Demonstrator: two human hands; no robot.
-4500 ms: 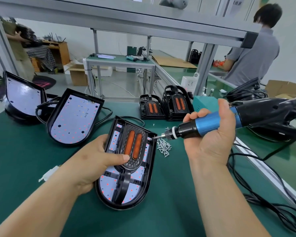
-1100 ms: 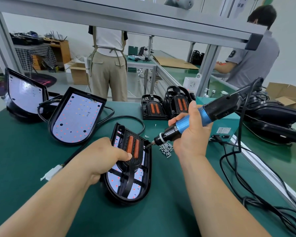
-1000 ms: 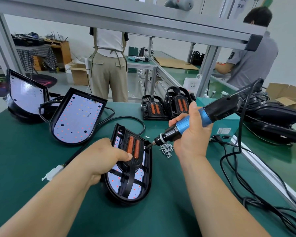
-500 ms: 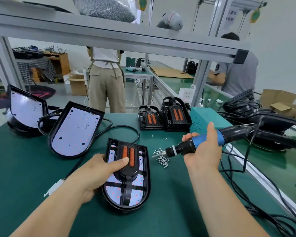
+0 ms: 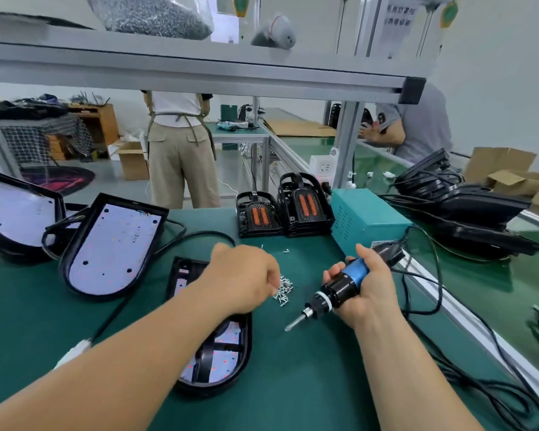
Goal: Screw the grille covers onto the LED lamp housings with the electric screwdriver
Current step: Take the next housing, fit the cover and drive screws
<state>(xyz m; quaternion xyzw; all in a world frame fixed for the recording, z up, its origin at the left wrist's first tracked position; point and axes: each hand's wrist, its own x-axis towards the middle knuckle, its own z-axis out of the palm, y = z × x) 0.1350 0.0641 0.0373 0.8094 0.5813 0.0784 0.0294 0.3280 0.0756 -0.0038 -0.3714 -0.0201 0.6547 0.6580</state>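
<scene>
A black LED lamp housing (image 5: 227, 356) with its grille cover on lies flat on the green mat, mostly hidden under my left forearm. My left hand (image 5: 246, 275) reaches over it to the small pile of screws (image 5: 284, 290), fingertips touching the pile; whether a screw is pinched I cannot see. My right hand (image 5: 367, 290) grips the blue and black electric screwdriver (image 5: 336, 293), its bit pointing down-left above the mat, away from the housing. Two stacks of spare grille covers (image 5: 280, 213) with orange inserts stand at the back.
Two uncovered lamp housings (image 5: 112, 247) with white LED boards lie at the left. A teal power box (image 5: 367, 219) sits right of the grilles. Black cables (image 5: 423, 306) trail across the right side. More black housings (image 5: 467, 206) are piled at far right. Two people stand beyond the bench.
My left hand let go of the grille cover and moved right to the screw pile. My right hand pulled the screwdriver back from the housing and lowered its tip.
</scene>
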